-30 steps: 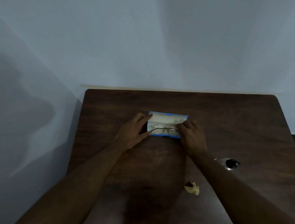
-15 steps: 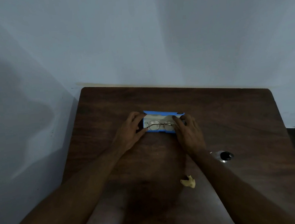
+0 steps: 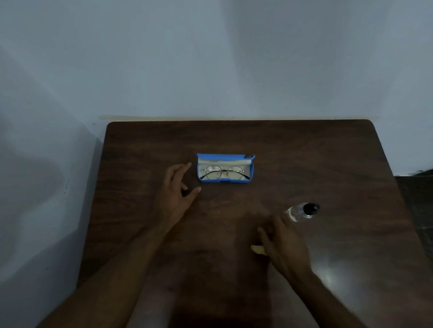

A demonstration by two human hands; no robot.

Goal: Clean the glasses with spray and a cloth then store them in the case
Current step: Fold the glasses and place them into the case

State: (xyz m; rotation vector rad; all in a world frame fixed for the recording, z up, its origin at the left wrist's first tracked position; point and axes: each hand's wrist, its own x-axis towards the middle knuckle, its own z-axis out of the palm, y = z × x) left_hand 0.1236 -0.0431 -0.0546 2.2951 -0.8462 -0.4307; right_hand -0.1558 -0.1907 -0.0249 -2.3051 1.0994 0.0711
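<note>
The glasses (image 3: 225, 173) lie in the open case (image 3: 225, 169) near the table's (image 3: 313, 156) far edge. Storing looks nearly done; the lid remains to be shut. The left hand (image 3: 175, 195) hovers empty beside the case; the right hand (image 3: 284, 246) is spread loosely over the cloth (image 3: 257, 249), the spray (image 3: 303, 210) just beyond.

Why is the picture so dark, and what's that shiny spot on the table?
Head view: the room is dimly lit, so the table looks nearly black near the bottom; the shiny patch is glare beside the right hand; the glasses stay fairly sharp.
</note>
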